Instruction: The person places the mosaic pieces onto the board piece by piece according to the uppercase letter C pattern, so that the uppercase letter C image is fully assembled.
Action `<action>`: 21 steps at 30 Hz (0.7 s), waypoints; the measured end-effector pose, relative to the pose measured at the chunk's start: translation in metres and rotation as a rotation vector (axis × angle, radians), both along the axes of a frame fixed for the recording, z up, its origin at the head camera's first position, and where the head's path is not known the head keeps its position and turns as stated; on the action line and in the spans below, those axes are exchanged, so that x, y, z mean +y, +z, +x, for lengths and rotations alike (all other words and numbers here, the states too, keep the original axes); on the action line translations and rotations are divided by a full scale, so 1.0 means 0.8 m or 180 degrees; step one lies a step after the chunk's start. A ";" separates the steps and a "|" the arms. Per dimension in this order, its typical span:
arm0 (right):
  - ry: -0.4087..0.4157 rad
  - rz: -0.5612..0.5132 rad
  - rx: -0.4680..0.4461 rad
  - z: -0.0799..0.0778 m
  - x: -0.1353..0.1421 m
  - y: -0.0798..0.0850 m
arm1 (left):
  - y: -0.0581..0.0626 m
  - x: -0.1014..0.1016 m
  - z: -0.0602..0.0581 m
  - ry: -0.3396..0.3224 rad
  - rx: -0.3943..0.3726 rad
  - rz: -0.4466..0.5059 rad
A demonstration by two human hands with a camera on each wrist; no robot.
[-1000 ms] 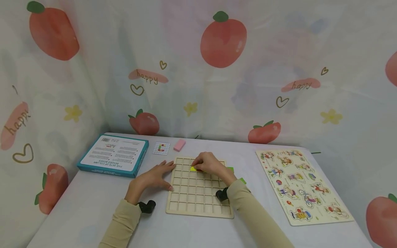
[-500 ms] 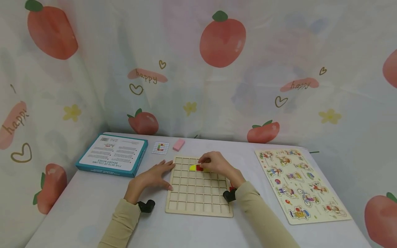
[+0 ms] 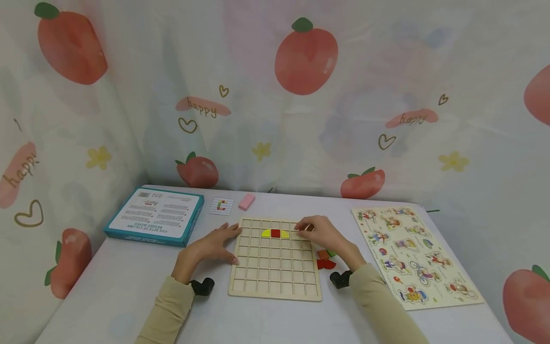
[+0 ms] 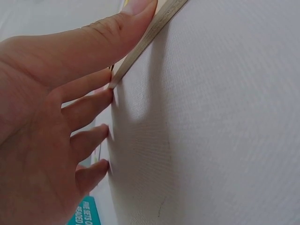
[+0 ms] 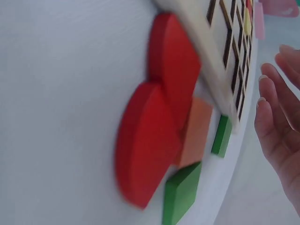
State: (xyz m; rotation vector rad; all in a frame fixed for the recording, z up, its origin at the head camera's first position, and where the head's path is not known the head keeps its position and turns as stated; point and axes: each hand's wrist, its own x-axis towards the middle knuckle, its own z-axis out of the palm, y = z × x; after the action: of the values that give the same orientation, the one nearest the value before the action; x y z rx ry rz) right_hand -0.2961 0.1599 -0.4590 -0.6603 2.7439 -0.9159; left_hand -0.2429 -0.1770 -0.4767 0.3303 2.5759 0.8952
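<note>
A wooden grid board [image 3: 275, 274] lies on the table in the head view. In one of its upper rows, a red square tile [image 3: 275, 233] sits between a yellow rounded tile [image 3: 266, 233] and a second yellow rounded tile [image 3: 285, 234]. My left hand [image 3: 212, 246] is spread along the board's left edge, its thumb touching the rim in the left wrist view. Over the board's upper right corner is my right hand [image 3: 322, 235], fingers loosely bent with nothing between them. Beside the board lie red quarter-round tiles [image 5: 145, 145], an orange tile [image 5: 196, 131] and green tiles [image 5: 183, 190].
A teal-edged box [image 3: 154, 216] stands at the left. Behind the board lie a small pattern card [image 3: 222, 206] and a pink block [image 3: 247, 201]. At the right is a large picture puzzle board [image 3: 412, 258]. Printed cloth hangs behind the table.
My right hand has moved right, off the tile row, uncovering the red square and the right yellow tile, then the loose tiles beside the board. My left hand has stayed at the edge.
</note>
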 end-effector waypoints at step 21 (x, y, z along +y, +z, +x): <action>-0.0134 0.0037 -0.0020 0.018 0.073 -0.013 | 0.000 0.001 0.001 -0.0016 0.0030 -0.0036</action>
State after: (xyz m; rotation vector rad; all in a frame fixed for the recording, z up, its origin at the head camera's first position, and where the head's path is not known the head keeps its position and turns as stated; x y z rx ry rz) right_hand -0.2818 0.2186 -0.4692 -0.5989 2.7655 -0.9085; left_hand -0.2420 -0.1759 -0.4771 0.3384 2.5866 0.8789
